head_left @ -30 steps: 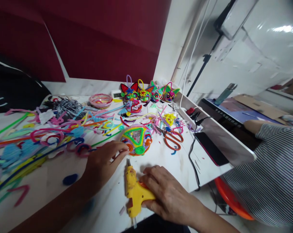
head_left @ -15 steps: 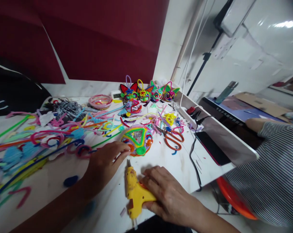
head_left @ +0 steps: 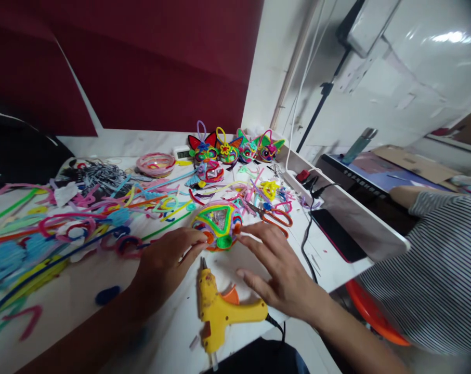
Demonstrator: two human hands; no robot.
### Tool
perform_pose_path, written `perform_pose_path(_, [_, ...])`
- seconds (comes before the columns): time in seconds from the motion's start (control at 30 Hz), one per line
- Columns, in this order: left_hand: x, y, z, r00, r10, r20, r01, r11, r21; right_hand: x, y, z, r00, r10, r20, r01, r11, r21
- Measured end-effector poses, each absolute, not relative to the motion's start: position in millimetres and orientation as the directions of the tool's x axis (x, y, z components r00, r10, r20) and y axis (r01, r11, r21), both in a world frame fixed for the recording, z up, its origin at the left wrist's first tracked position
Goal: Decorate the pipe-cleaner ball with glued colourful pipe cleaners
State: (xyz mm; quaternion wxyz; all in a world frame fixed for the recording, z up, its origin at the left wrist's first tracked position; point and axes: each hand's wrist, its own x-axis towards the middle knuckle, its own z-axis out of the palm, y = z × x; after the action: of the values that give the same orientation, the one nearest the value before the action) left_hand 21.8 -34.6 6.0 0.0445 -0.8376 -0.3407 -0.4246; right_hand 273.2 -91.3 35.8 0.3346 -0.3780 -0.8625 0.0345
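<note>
A round pipe-cleaner animal head (head_left: 217,224) lies on the table, with a yellow and green triangle on top, orange coils at its sides and a green coil in front. My left hand (head_left: 169,259) pinches the orange coil on its left side between thumb and fingertips. With its fingers apart, my right hand (head_left: 276,265) reaches to the right side, the fingertips at the other orange coil. The yellow hot glue gun (head_left: 212,304) rests on the table below both hands, its nozzle pointing toward the head.
Orange-handled scissors (head_left: 276,217) lie just right of the head. Pipe cleaners (head_left: 79,226) spread across the left. Several finished cat heads (head_left: 227,150) stand at the back, near a pink bowl (head_left: 155,164). A phone (head_left: 337,236) lies right. Another person's striped sleeve (head_left: 438,275) is beyond.
My right hand has let go of the glue gun, which now lies on the table, and has moved up to the animal head. My left hand stays at the orange coil.
</note>
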Motion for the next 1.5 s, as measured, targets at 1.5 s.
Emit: perform_pose_path(1.5, [24, -27, 8, 0.136, 0.846, 0.516, 0.561, -0.495, 0.664, 255, -62, 32, -0.63, 0.639, 0.441, 0.694, 0.718, -0.049])
